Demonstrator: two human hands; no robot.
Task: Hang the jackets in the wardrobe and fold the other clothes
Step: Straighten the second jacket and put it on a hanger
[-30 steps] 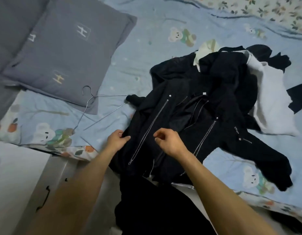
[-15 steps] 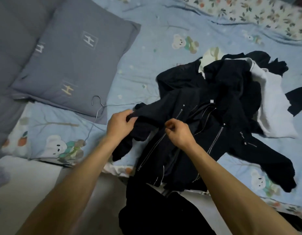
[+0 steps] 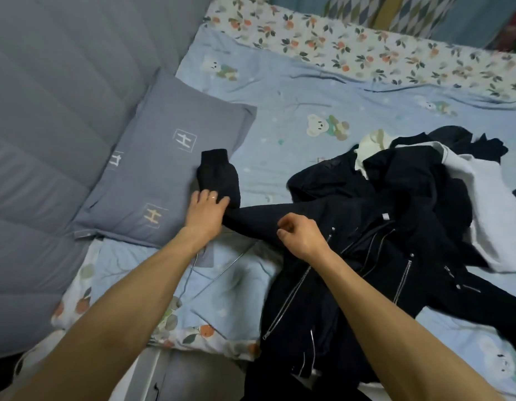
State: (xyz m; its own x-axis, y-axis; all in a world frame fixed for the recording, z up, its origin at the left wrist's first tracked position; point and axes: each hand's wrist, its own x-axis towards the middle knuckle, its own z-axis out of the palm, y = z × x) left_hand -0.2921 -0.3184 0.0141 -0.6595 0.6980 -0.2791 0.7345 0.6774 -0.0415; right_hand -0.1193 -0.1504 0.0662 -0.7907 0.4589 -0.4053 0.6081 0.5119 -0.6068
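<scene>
A black jacket (image 3: 352, 256) with silver zips lies open on the blue bed sheet (image 3: 294, 91), its hem hanging over the near edge of the bed. One sleeve (image 3: 219, 175) is stretched out to the left, and its cuff rests on the grey pillow (image 3: 164, 146). My left hand (image 3: 206, 212) holds that sleeve just below the cuff. My right hand (image 3: 300, 235) is curled on the jacket's shoulder, pinching the fabric. A thin wire hanger (image 3: 222, 273) lies on the sheet, partly hidden under my left forearm and the jacket.
Behind the jacket is a heap of other clothes: a white garment (image 3: 488, 227), dark pieces (image 3: 465, 140) and a pale one (image 3: 372, 143). A padded grey headboard (image 3: 48, 111) fills the left. The bed's near edge (image 3: 193, 340) runs below my arms.
My left hand has pulled the sleeve out to the left onto the pillow. My right hand has shifted up to the shoulder. The camera has tilted up and now shows more of the bed.
</scene>
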